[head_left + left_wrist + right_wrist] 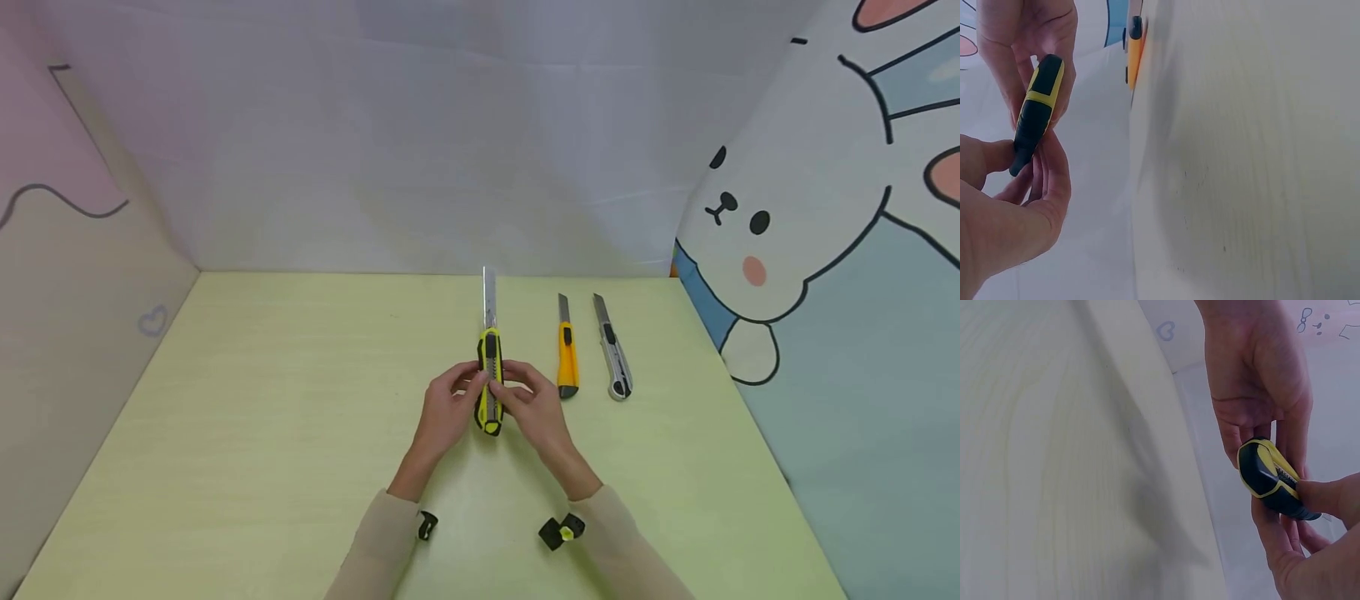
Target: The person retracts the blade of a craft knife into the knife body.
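Head view: a yellow-and-black knife (489, 379) held above the middle of a pale green table (262, 400), its long blade (489, 297) run out and pointing away from the person toward the back wall (420, 150). The left hand (447, 408) grips the handle from the left, fingers curled round it and thumb on top near the slider. The right hand (531, 406) grips it from the right in the same way, fingers curled round the handle. The two hands meet at the mid-handle; the butt end shows below them.

To the right, lying flat on the table and well clear of the hands: an orange knife (567, 354), just beside the right hand's fingertips, and farther right a grey knife (614, 350). Both have short blade tips exposed and pointing away from the person. Nothing lies between the held knife and these two.

Surroundings: a panel with a rabbit drawing (780, 225) closes the right side; a beige panel with a small heart (153, 320) closes the left.

Left wrist view: the knife's black and yellow body pinched between thumb and fingers of both hands; the orange knife is seen edge-on on the table beyond.

Right wrist view: the rounded butt of the knife between both hands' fingers, above the table edge.

No containers are in view.
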Motion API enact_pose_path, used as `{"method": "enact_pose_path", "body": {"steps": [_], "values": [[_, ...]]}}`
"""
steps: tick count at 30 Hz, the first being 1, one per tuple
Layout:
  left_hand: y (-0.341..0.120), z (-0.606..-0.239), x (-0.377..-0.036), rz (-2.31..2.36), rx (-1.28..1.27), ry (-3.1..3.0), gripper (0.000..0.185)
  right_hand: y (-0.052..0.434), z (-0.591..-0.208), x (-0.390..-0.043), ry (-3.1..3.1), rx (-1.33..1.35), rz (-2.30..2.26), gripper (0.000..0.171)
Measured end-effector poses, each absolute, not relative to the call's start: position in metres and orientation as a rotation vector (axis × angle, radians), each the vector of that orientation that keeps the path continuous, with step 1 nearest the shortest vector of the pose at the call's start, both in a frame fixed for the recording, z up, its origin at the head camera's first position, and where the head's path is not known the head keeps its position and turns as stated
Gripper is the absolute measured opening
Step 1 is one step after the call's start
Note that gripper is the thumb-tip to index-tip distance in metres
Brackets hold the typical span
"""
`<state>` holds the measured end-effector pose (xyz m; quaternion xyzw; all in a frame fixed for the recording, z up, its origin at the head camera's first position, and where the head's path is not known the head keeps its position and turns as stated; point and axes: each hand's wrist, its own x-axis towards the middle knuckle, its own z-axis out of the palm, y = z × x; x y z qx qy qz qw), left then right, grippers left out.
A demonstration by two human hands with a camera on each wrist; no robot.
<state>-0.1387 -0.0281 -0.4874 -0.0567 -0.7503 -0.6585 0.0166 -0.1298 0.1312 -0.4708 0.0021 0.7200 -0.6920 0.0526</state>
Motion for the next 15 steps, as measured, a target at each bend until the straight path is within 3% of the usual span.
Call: {"method": "enact_pose_path", "body": {"steps": [15], "values": [[-0.0268, -0.4907, -0.136, -2.156, -0.133, -2.253, 0.031, 0.1318, -0.4761, -0.139, 2.295, 0.053, -2.0, 0.038]]}}
